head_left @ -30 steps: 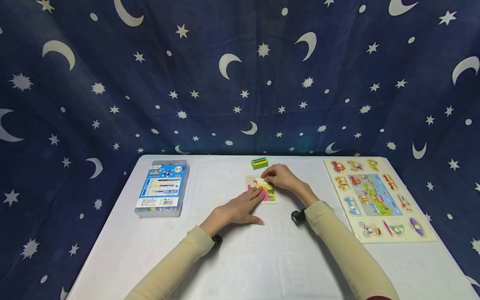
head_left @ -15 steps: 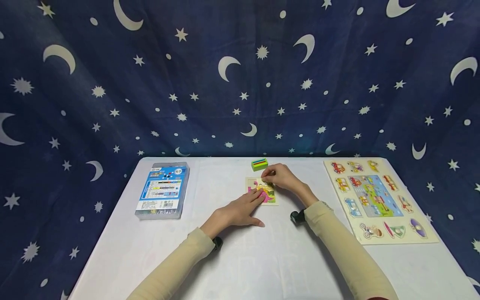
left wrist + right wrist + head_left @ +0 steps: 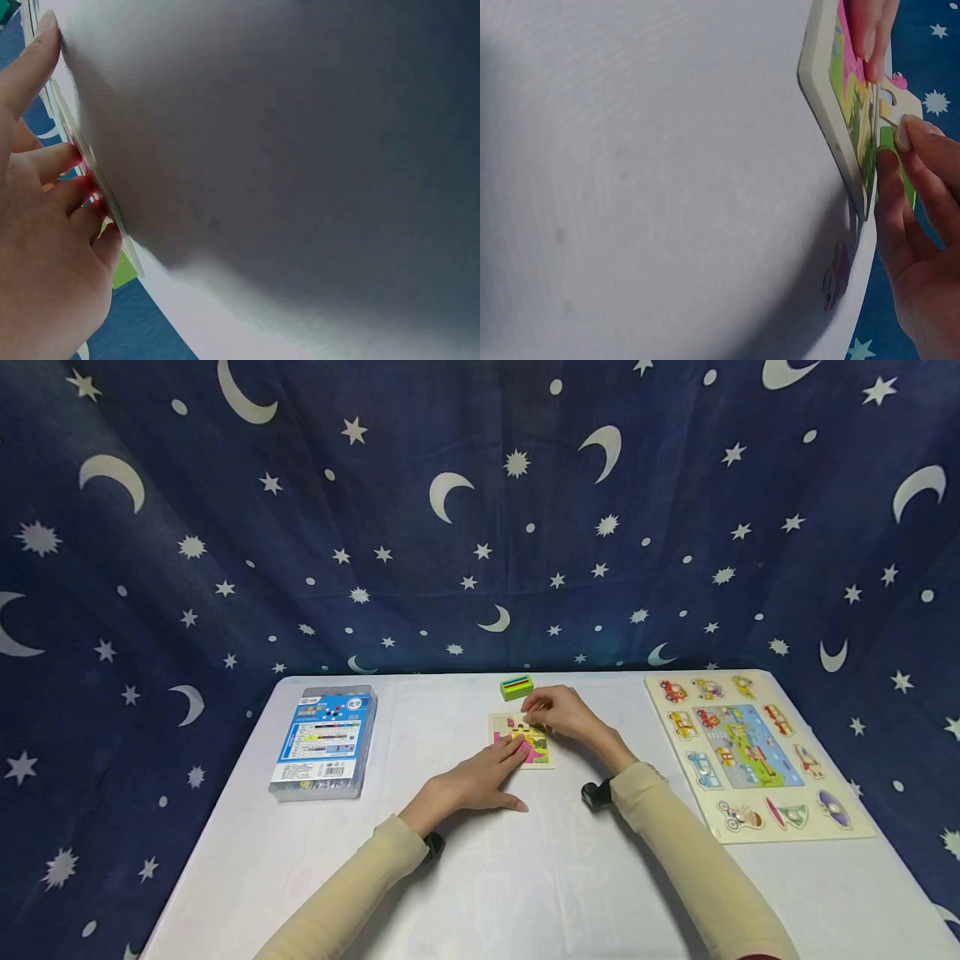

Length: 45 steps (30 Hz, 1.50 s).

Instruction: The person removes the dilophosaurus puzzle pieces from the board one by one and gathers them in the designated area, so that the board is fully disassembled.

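Observation:
A small picture puzzle in a pale wooden frame (image 3: pixel 491 724) lies near the middle of the table, with pink, yellow and green parts. My left hand (image 3: pixel 474 777) rests its fingertips on the pink part, thumb spread out on the table. At the puzzle's upper right, my right hand (image 3: pixel 567 714) pinches a pale puzzle piece (image 3: pixel 904 103) between thumb and fingers. That piece has a pink bit at its edge and stands tilted over the board in the right wrist view. Beside the frame, a loose purplish piece (image 3: pixel 838 274) lies on the table, hidden in the head view.
Behind the puzzle stands a small green block (image 3: pixel 517 687) with coloured stripes. A clear plastic box with a blue label (image 3: pixel 324 743) lies at the left. On the right is a large knobbed vehicle puzzle board (image 3: pixel 757 760). A starry dark-blue curtain (image 3: pixel 405 527) hangs behind the table.
The head view has shifted slightly. Both hands keep nearly the same places, left fingers on the puzzle and right fingers pinching the piece at its upper right.

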Tool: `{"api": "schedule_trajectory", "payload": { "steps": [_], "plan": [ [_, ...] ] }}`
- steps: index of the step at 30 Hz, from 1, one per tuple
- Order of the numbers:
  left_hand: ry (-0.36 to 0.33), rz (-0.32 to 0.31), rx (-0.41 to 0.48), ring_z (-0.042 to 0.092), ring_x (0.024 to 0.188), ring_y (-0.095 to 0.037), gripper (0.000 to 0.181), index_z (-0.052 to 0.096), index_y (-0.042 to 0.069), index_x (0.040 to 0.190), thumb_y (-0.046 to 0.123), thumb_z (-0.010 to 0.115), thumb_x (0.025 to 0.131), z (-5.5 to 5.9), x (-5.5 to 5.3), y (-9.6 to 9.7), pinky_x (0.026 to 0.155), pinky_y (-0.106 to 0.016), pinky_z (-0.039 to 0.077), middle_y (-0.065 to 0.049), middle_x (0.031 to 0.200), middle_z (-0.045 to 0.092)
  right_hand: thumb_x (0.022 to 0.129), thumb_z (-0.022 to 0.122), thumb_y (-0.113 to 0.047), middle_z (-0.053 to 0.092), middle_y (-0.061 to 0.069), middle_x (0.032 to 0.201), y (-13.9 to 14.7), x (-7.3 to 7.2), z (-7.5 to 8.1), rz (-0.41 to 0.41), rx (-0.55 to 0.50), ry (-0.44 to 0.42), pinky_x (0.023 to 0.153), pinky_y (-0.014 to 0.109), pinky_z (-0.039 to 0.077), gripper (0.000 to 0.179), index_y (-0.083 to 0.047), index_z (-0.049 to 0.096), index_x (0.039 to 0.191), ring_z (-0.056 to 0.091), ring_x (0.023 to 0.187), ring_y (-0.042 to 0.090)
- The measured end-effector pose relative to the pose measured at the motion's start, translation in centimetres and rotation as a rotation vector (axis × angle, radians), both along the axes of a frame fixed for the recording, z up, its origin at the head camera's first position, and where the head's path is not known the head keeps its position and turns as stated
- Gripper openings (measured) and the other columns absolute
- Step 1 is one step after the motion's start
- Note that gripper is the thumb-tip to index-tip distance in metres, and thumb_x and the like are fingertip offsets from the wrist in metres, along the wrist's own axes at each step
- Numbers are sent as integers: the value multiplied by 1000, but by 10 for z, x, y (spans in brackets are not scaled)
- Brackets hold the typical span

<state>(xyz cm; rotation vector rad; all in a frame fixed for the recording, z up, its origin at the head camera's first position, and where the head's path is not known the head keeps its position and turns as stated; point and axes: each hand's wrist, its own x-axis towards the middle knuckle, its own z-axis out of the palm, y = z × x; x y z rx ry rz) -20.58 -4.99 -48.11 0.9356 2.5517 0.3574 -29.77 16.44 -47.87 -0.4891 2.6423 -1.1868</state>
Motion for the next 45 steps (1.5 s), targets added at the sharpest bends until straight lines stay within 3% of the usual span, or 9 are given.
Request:
{"api": "schedule_trajectory", "payload": {
  "steps": [8, 18, 25, 29, 38, 45],
  "plan": [
    [-6, -1, -9, 6, 161, -21, 98, 20, 15, 165, 58, 69, 93, 0, -1, 2, 130, -40, 18, -2, 175, 8, 91, 79, -15, 77, 5, 90, 17, 1, 4, -34, -49, -22, 53, 28, 49, 15, -10, 78, 105, 64, 71, 23],
    [-12, 6, 8, 7, 161, -23, 98, 22, 13, 165, 57, 70, 92, 3, -2, 0, 130, -41, 19, -4, 175, 9, 93, 77, -16, 77, 8, 93, 41, 0, 6, -52, -55, -17, 68, 29, 56, 17, -8, 78, 108, 73, 77, 20],
    [-22, 14, -3, 7, 161, -23, 97, 22, 14, 165, 56, 71, 92, 5, -2, 1, 130, -41, 18, -4, 174, 9, 94, 75, -13, 77, 12, 95, 61, 2, 7, -72, -87, -59, 75, 34, 61, 19, -4, 77, 111, 75, 80, 21],
    [-33, 21, 9, 9, 161, -24, 97, 24, 12, 164, 52, 74, 91, 8, -2, 3, 129, -41, 19, -6, 174, 12, 96, 73, -11, 77, 15, 95, 72, 5, 9, -83, -102, -73, 76, 37, 62, 20, 0, 76, 112, 75, 81, 25],
    [-58, 56, 18, 10, 161, -23, 97, 28, 12, 164, 48, 78, 89, 10, -1, 6, 129, -42, 22, -5, 174, 14, 97, 71, -9, 77, 16, 93, 93, 3, 3, -96, -110, -84, 71, 30, 60, 19, 2, 76, 112, 72, 77, 19],
    [-60, 52, 38, 11, 161, -25, 97, 28, 12, 163, 47, 79, 88, 11, 1, 6, 129, -42, 22, -6, 174, 14, 98, 69, -10, 77, 12, 96, 106, 2, 1, -140, -19, -117, 67, 27, 56, 20, 0, 76, 114, 67, 76, 16]
  ]
}}
